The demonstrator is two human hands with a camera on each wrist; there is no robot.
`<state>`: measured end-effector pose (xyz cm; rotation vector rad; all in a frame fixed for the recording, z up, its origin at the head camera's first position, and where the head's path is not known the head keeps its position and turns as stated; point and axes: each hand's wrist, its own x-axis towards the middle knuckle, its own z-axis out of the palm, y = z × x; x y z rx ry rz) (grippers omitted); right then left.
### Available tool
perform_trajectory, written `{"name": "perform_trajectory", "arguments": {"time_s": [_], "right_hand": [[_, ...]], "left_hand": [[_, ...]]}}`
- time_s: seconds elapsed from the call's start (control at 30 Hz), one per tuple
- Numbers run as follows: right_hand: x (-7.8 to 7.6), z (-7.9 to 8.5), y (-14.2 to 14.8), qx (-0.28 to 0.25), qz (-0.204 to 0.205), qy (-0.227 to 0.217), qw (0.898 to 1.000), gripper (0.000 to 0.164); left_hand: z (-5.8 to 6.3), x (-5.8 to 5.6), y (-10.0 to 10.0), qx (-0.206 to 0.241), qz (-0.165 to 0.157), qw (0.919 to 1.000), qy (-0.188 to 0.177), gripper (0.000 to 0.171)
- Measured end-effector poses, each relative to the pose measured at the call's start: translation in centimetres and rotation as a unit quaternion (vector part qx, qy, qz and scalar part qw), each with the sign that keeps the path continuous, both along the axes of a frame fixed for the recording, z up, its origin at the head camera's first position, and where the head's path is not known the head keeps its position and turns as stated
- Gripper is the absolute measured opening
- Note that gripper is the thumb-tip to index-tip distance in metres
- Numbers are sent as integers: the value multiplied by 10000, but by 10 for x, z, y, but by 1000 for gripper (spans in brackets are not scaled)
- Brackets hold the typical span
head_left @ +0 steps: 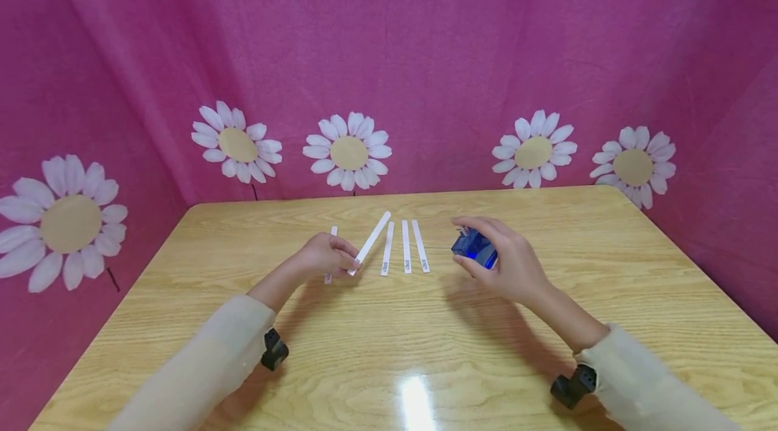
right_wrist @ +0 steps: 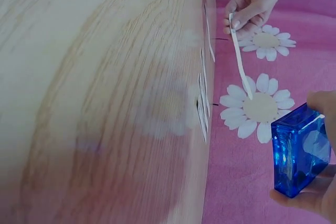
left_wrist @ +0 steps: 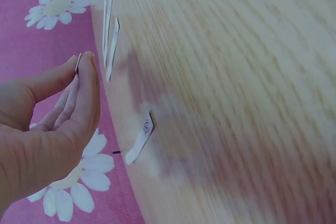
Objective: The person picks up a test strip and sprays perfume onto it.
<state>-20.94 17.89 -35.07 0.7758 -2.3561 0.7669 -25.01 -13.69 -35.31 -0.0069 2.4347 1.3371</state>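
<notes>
My left hand (head_left: pixel 328 257) pinches the near end of a white paper test strip (head_left: pixel 373 242) between thumb and fingers. The strip slants up and away, raised above the table, as the right wrist view shows. Another white strip (head_left: pixel 333 232) lies on the table partly behind this hand. Three more strips, among them a middle one (head_left: pixel 406 245), lie side by side to its right, with small dark print at their near ends. On the right, my right hand (head_left: pixel 510 262) grips a clear blue glass perfume bottle (right_wrist: pixel 300 150) between thumb and fingers, held above the table.
Beneath both hands is a wood-grain table (head_left: pixel 365 336) with a bright reflection near its front. A pink curtain (head_left: pixel 425 66) with large white daisies hangs behind it and along the sides. Each wrist carries a small black camera (head_left: pixel 275 350).
</notes>
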Motion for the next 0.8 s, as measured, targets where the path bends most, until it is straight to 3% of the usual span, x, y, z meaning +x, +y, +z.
{"name": "perform_trajectory", "arguments": {"time_s": [0.3,0.4,0.63,0.8], "right_hand": [[1,-1,5,-145,-21,-42,9999,57],[2,-1,5,-145,-11,-54,9999,57],[2,-1,5,-166,19,-17,9999,57],[1,1,6,-206,54,39,9998,57]], "left_hand": [[-15,-10,6,533,563,9969,-144,26],[-20,-12,11,530,732,9958,-174,27],[-22,-17,22,437,1091,9929,-177,26],[-20,-18,27,477,1170,9918,-189,25]]}}
